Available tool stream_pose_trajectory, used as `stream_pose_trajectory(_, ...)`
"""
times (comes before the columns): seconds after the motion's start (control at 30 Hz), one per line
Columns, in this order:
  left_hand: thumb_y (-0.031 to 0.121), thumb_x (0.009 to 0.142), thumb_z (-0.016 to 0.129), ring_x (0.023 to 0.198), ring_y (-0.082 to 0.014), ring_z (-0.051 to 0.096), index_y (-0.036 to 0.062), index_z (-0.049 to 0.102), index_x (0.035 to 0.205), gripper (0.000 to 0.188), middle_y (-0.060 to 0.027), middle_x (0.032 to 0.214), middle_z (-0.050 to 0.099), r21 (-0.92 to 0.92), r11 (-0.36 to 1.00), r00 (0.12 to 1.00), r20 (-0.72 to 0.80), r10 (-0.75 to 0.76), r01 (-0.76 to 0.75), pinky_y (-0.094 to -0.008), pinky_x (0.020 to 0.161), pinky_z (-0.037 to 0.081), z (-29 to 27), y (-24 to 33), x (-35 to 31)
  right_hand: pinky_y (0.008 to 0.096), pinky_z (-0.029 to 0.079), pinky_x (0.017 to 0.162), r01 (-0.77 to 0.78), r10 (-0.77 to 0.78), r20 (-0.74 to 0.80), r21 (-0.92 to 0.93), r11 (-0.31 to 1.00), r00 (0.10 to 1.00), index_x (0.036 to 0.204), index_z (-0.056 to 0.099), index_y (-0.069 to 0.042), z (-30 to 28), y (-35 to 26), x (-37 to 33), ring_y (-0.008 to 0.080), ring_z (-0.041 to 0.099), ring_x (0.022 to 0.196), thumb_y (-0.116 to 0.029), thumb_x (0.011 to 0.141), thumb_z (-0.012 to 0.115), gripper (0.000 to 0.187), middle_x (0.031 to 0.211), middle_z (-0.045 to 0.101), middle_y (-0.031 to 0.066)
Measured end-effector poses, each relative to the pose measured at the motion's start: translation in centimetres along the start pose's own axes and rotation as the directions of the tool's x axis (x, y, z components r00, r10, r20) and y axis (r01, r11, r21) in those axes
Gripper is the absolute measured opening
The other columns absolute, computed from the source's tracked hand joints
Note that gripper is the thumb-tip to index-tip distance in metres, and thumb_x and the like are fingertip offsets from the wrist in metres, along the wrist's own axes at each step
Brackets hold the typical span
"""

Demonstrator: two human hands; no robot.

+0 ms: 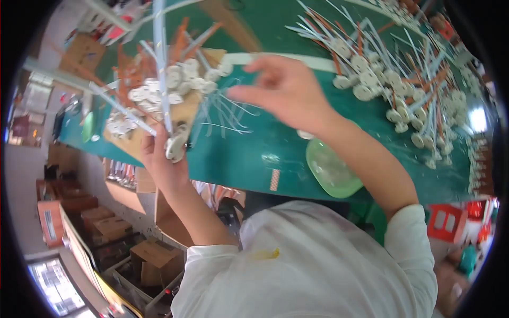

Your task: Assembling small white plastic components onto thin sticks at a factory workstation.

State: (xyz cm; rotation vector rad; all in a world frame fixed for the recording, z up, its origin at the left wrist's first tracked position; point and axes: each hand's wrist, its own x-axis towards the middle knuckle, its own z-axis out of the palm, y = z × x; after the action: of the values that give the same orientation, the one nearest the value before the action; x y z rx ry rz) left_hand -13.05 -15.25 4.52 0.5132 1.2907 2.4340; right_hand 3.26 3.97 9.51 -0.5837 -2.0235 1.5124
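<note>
My left hand [165, 161] is closed around a white disc-ended piece [175, 147] at the left side of the table; long pale strips [160, 63] rise from it. Over the middle of the table is my right hand [289, 93], its thumb and forefinger apart, slightly blurred, with nothing visible between them. Just left of its fingertips lies a loose bunch of thin clear-white strands [225, 111]. Behind my left hand a heap of white discs with orange and pale strips [185, 77] rests on a piece of brown cardboard [188, 112].
Many more white discs with strips [371, 74] are piled at the right of the green table [238, 161]. A light green bowl [335, 172] stands at the near edge under my right forearm. Cardboard boxes [154, 259] stand below at left; a red stool [447, 222] is at right.
</note>
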Motion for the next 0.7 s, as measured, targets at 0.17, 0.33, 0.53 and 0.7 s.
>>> stream_pose_trajectory(0.17, 0.003, 0.092, 0.066, 0.089, -0.0146, 0.062, -0.0036, 0.055, 0.112, 0.024, -0.0087, 0.099, 0.063, 0.245, 0.969, 0.922, 0.371, -0.109, 0.016, -0.0267, 0.078, 0.049, 6.2, -5.4, -4.2, 0.0222, 0.04, 0.053, 0.121, -0.119, -0.017, 0.116, 0.986, 0.993, 0.099, 0.065, -0.001, 2.0, 0.4, -0.5, 0.0064, 0.052, 0.059, -0.029, 0.068, 0.09, 0.049, 0.068, 0.059, -0.0009)
stream_pose_trajectory(0.33, 0.002, 0.085, 0.071, 0.095, -0.0266, 0.061, -0.0033, 0.051, 0.12, 0.041, -0.015, 0.106, 0.06, 0.47, 0.758, 0.725, 0.689, 0.005, -0.452, -0.0336, 0.082, 0.049, 8.5, -4.9, -3.3, 0.0244, 0.044, 0.058, -0.211, 0.21, 0.034, 0.066, 0.975, 0.977, 0.084, 0.065, -0.003, 0.4, 1.0, -0.3, 0.007, 0.056, 0.068, -0.033, 0.075, 0.085, 0.037, 0.075, 0.062, 0.001)
stream_pose_trajectory(0.53, 0.008, 0.077, 0.077, 0.114, -0.0382, 0.059, 0.0031, 0.06, 0.116, 0.042, -0.0212, 0.125, 0.059, 0.514, 0.574, 0.655, 0.754, 0.053, -0.637, -0.0397, 0.095, 0.047, 6.8, -2.5, -2.9, 0.0265, 0.037, 0.061, -0.056, 0.098, -0.359, 0.125, 0.991, 0.928, 0.077, 0.059, -0.007, -1.9, 0.8, -0.9, 0.0079, 0.047, 0.066, -0.041, 0.096, 0.064, 0.039, 0.073, 0.054, -0.0026)
stream_pose_trajectory(0.7, 0.012, 0.082, 0.074, 0.088, -0.031, 0.07, 0.0017, 0.069, 0.093, 0.016, -0.0161, 0.094, 0.071, 0.705, 0.399, 0.804, 0.565, 0.184, -0.587, -0.0381, 0.081, 0.053, 3.4, -3.0, 0.4, 0.0258, 0.035, 0.065, 0.009, -0.033, -0.258, -0.092, 0.996, 0.966, 0.075, 0.057, -0.007, -4.3, 3.2, 0.1, 0.0083, 0.044, 0.069, -0.038, 0.097, 0.06, 0.039, 0.071, 0.049, -0.0032)
